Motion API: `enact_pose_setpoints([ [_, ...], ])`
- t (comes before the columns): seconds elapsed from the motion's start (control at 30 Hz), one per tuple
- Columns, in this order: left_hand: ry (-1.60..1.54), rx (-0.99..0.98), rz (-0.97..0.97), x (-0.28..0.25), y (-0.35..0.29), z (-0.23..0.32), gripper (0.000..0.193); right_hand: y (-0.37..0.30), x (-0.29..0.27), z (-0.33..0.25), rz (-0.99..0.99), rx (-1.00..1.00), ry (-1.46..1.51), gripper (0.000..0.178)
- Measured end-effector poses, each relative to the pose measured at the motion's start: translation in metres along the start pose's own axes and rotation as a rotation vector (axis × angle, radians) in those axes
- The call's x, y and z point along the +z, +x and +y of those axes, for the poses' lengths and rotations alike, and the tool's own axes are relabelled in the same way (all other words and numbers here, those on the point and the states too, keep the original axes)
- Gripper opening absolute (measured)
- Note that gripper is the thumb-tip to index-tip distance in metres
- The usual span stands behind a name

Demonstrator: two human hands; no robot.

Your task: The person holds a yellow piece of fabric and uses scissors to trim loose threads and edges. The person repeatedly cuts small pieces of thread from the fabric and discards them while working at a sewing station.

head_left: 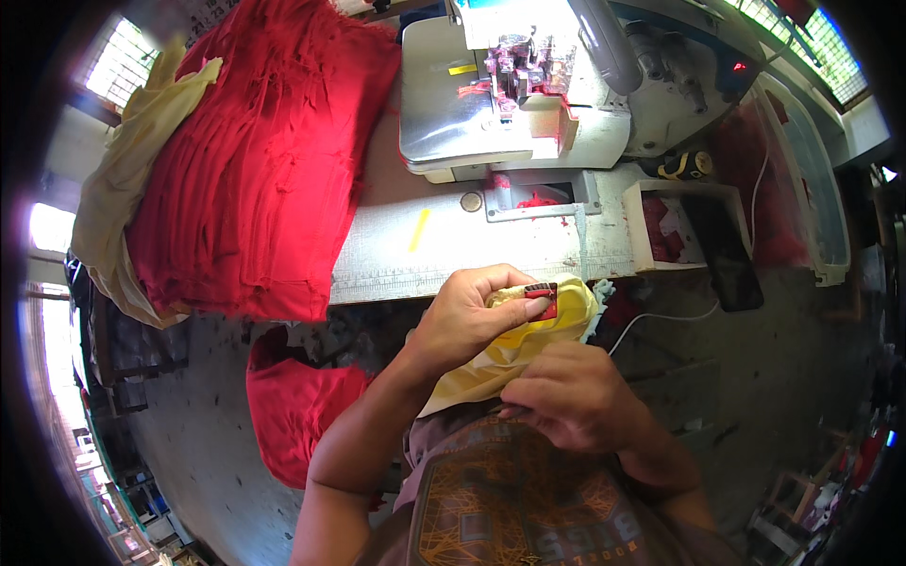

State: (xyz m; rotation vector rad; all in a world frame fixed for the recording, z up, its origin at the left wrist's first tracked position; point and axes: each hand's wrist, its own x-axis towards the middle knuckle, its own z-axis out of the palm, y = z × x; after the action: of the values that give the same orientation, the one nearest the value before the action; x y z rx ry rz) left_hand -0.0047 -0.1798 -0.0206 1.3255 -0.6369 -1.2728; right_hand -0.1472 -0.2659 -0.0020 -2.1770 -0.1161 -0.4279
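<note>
My left hand (462,316) is closed on a piece of yellow cloth (486,368) in front of the table edge. Its thumb presses a small red and dark label (542,303) against the cloth, whose right side has a pale blue fringed edge. Just below and to the right, my right hand (571,391) is closed, its fingers curled in. Something dark shows at its fingertips, too small to make out. The cloth hangs down over my lap, partly hidden behind both hands.
A sewing machine (467,113) with a lit needle area stands on the white table (377,250). A tall red fabric stack (255,179) fills the left, with yellow cloth (123,203) beside it. At right, a phone (722,250) rests across an open box (646,226). Red cloth (302,406) hangs lower left.
</note>
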Motion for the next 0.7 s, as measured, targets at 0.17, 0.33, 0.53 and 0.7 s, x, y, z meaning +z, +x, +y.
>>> enact_pose_setpoints([
  [0.17,0.082,0.065,0.103,0.003,-0.003,-0.002,0.018,-0.004,-0.005,0.015,0.339,0.325,0.117,0.014],
  [0.33,0.328,0.196,0.196,0.011,-0.004,-0.005,0.016,0.001,-0.007,0.017,0.397,0.507,0.167,0.012],
  [0.53,0.357,0.169,0.215,0.016,-0.005,-0.005,0.016,0.011,0.001,0.027,0.466,0.315,-0.006,0.013],
  [0.7,0.252,0.087,0.180,0.017,-0.006,-0.004,0.015,0.014,-0.001,0.036,0.476,0.130,-0.135,0.012],
])
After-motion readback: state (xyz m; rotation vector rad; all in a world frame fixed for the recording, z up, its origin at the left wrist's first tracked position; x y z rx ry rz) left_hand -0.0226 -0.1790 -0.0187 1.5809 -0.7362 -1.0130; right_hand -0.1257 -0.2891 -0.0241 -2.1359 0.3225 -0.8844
